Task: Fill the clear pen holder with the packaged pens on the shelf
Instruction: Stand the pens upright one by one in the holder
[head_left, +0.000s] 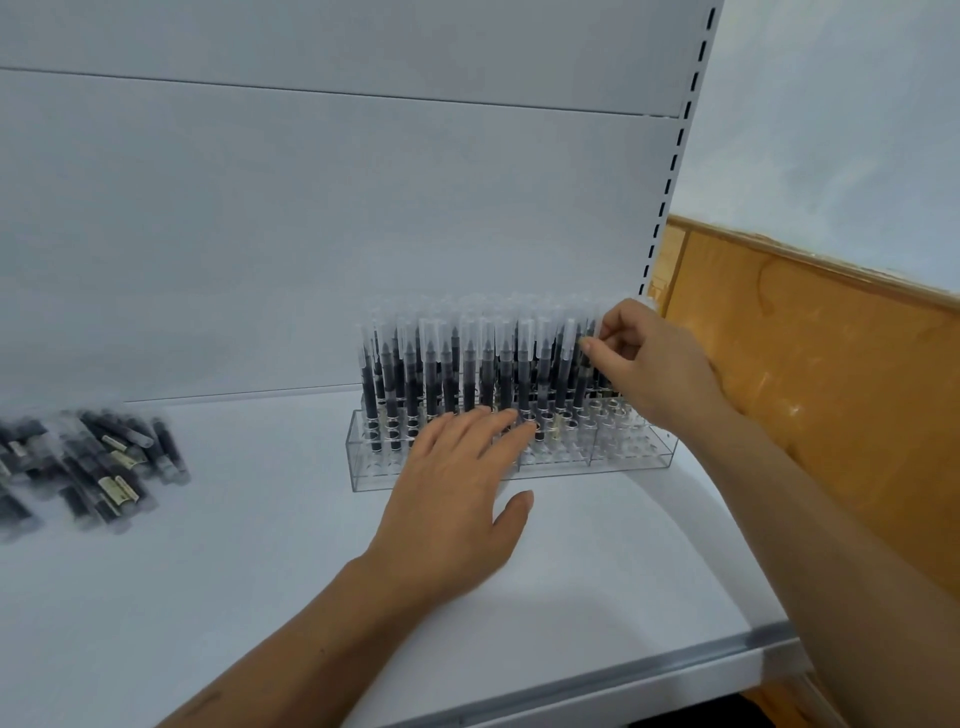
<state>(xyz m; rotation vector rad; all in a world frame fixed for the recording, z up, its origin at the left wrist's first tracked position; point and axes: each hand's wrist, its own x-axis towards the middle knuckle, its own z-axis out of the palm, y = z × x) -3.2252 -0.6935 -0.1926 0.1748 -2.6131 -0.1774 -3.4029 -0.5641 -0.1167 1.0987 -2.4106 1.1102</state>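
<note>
Your right grip (649, 364) pinches an upright pen (593, 318) at the 3 o'clock end of the clear pen holder (639, 453), with empty holes (618, 415) at 6 o'clock below it, while your left grip (457, 493), fingers straight, rests on its front, nearer the 9 o'clock pen pile (104, 457).

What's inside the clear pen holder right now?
Upright packaged pens fill most of the clear pen holder; its front right holes look empty. The left hand covers part of the front row, and the right hand, pinching a pen, hides the right rear.
</note>
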